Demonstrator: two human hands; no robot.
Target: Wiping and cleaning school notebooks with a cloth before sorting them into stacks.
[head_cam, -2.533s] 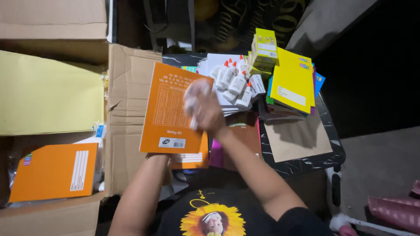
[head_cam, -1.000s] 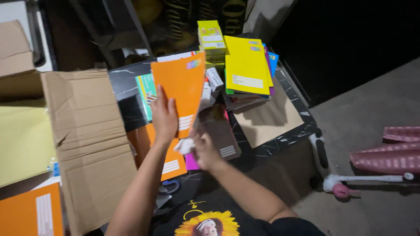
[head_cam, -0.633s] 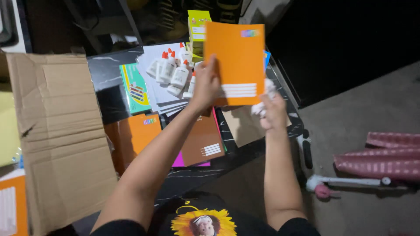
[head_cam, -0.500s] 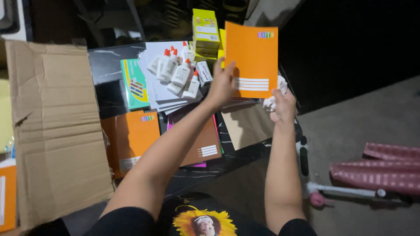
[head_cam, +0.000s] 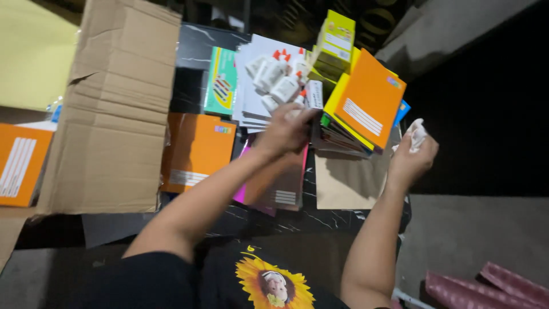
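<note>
My left hand reaches over the dark table, fingers loose and apart, beside a pile of books. An orange notebook lies tilted on top of that pile, above yellow books, and my hand no longer grips it. My right hand hovers at the table's right edge, closed around a crumpled white cloth. Several white glue bottles with red caps lie on white sheets just beyond my left hand. A brownish notebook over a pink one sits under my left forearm.
Another orange notebook lies left of my arm, a green book behind it. A big cardboard box flap covers the left side, with an orange notebook beyond. A yellow carton tops the pile. Pink rolls lie low right.
My left hand carried the orange notebook to the right, set it on the book pile and let go. My right hand stayed closed on the white cloth.
</note>
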